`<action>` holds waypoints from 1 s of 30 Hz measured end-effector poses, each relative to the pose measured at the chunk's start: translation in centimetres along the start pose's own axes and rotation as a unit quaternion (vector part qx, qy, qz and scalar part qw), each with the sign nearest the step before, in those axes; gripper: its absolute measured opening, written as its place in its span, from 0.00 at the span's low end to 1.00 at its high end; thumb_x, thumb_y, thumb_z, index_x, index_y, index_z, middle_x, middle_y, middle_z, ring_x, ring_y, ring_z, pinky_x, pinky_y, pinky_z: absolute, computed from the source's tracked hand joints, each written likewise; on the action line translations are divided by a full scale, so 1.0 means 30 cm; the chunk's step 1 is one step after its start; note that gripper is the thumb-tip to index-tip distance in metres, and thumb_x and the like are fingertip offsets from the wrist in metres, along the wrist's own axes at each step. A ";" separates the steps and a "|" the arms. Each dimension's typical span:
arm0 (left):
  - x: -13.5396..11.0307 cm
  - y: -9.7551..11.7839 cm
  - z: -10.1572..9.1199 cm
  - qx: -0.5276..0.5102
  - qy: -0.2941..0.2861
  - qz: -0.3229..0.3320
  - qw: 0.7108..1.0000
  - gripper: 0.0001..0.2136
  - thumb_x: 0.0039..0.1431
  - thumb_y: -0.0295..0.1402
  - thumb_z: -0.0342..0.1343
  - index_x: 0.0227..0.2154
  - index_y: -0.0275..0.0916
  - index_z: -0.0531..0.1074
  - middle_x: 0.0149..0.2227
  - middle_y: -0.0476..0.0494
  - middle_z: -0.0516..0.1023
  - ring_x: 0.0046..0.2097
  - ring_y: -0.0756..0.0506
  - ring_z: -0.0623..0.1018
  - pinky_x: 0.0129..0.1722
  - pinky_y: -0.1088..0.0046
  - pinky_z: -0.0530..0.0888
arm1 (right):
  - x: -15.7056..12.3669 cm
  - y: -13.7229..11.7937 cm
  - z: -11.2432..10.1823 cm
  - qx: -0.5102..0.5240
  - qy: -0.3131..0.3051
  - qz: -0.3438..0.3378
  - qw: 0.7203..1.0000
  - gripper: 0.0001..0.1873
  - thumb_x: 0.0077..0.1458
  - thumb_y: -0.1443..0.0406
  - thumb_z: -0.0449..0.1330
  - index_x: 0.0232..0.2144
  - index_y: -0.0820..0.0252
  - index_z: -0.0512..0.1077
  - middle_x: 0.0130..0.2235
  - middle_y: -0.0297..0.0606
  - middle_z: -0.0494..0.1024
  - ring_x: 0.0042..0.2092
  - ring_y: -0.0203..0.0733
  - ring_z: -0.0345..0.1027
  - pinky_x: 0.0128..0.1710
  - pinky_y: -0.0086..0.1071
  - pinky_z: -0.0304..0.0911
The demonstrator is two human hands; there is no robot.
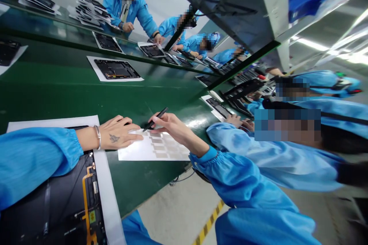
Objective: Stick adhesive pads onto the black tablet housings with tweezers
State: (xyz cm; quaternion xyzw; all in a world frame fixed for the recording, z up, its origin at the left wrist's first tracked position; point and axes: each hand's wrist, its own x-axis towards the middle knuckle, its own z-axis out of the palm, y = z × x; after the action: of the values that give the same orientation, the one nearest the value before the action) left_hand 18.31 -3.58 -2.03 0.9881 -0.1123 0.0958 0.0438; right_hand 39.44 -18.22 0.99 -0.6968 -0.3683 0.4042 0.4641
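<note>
My right hand (176, 128) pinches a pair of black tweezers (148, 124), their tip pointing down and left over a white sheet (133, 152). Rows of greyish, see-through adhesive pieces (161, 148) lie on that sheet. My left hand (119, 133) rests flat with fingers stretched, its fingertips on the sheet's left side close to the tweezers' tip. Under my left forearm is a dark tablet-like housing (57, 203) with an orange flex cable (86, 195), lying on white paper (107, 199). My left sleeve covers part of it.
Another housing (115, 69) on paper lies farther across the green bench (57, 95). Beyond a raised ledge, co-workers in blue handle similar parts beside a paper-layered stack (89, 11). A co-worker's blue sleeve (238, 138) is close at right. A shelf (238, 11) hangs overhead.
</note>
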 end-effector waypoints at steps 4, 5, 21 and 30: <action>-0.001 -0.001 -0.001 -0.004 -0.005 0.002 1.000 0.18 0.72 0.36 0.42 0.60 0.53 0.68 0.63 0.46 0.68 0.57 0.39 0.65 0.51 0.61 0.60 | 0.014 0.006 -0.007 0.006 0.000 0.003 1.000 0.24 0.42 0.47 0.72 0.29 0.61 0.78 0.27 0.34 0.73 0.33 0.37 0.69 0.33 0.31 0.74; -0.001 -0.001 -0.002 -0.005 -0.004 0.003 1.000 0.18 0.72 0.35 0.42 0.60 0.53 0.68 0.63 0.46 0.68 0.57 0.39 0.65 0.51 0.61 0.61 | 0.017 0.007 -0.008 0.005 -0.002 0.005 1.000 0.24 0.42 0.47 0.72 0.29 0.61 0.78 0.27 0.34 0.74 0.32 0.36 0.69 0.33 0.31 0.74; 0.005 -0.003 0.015 0.003 0.010 0.006 1.000 0.18 0.70 0.34 0.45 0.58 0.52 0.69 0.61 0.45 0.70 0.55 0.39 0.67 0.49 0.61 0.62 | -0.008 -0.026 0.035 0.024 0.044 -0.017 0.999 0.23 0.41 0.48 0.73 0.25 0.61 0.76 0.24 0.35 0.75 0.28 0.36 0.70 0.33 0.34 0.74; -0.207 -0.067 -0.169 0.061 0.017 -0.145 0.987 0.18 0.73 0.39 0.43 0.60 0.48 0.67 0.63 0.41 0.68 0.58 0.38 0.67 0.51 0.62 0.65 | -0.095 -0.118 0.060 0.084 0.151 -0.176 0.969 0.16 0.45 0.50 0.72 0.19 0.52 0.78 0.29 0.38 0.74 0.34 0.46 0.73 0.42 0.49 0.77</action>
State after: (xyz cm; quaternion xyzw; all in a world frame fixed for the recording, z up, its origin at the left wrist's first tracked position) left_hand 11.92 0.26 1.54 0.9929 0.0392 0.1122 -0.0017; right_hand 36.19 -19.08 4.54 -0.6322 -0.3755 0.2353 0.6356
